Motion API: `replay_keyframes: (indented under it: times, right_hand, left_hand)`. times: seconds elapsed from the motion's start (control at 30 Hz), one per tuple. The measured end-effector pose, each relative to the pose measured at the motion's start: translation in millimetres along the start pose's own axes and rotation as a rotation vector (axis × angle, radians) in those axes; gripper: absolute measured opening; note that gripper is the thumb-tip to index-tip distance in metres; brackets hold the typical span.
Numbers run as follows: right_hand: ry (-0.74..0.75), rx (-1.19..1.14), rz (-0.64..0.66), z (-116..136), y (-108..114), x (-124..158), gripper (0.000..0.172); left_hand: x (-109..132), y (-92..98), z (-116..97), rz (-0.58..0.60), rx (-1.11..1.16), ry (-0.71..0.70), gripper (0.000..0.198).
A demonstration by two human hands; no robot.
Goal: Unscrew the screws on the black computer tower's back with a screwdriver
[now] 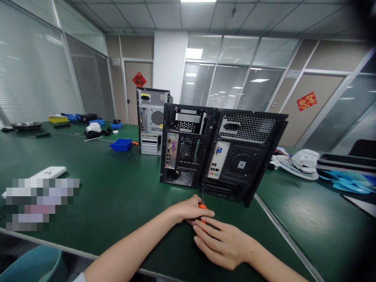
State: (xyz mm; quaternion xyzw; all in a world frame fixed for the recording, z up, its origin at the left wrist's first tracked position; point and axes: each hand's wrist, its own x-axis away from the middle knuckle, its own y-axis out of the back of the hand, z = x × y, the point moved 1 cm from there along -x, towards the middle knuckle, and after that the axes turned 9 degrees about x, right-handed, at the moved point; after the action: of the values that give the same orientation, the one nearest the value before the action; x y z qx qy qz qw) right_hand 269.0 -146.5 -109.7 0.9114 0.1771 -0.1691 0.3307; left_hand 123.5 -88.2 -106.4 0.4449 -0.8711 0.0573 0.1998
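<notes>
My left hand (192,209) is closed round the orange handle of a screwdriver (202,206), whose thin shaft points up and away toward the computer cases. My right hand (221,243) lies against the lower part of that handle, its fingers stretched out and slightly apart. Just beyond stand two black computer cases side by side, backs facing me: the left case (167,176) has an open bay at its top, and the right case (249,156) has a honeycomb grille and a power socket. A third, grey case (149,125) stands behind to the left.
A blue tray (122,145) sits left of the cases, with a white fan part (93,127) farther back. White fan parts (305,160) and light blue blades (346,181) lie at the right. A teal bin (35,264) is below the table's left front edge.
</notes>
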Motion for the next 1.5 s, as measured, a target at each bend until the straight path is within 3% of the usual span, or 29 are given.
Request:
replay_keyframes:
  times: [0.33, 0.53, 0.73, 1.5]
  right_hand:
    - [0.0, 0.01, -0.037, 1.7, -0.6, 1.8, 0.025]
    - [0.001, 0.038, -0.073, 4.8, -3.5, 5.7, 0.021]
    - [-0.011, 0.057, -0.091, 6.5, -3.8, 7.3, 0.016]
    - [-0.059, 0.068, -0.158, 6.3, -2.6, 3.1, 0.008]
  left_hand:
    - [2.0, 1.3, -1.7, 0.025, 0.059, 0.032, 0.059]
    - [-3.1, 1.9, 0.0, 0.113, 0.11, 0.013, 0.043]
    - [-5.4, 1.9, 0.9, 0.128, 0.153, 0.018, 0.031]
    - [-3.1, -0.1, -0.6, 0.202, 0.228, 0.082, 0.023]
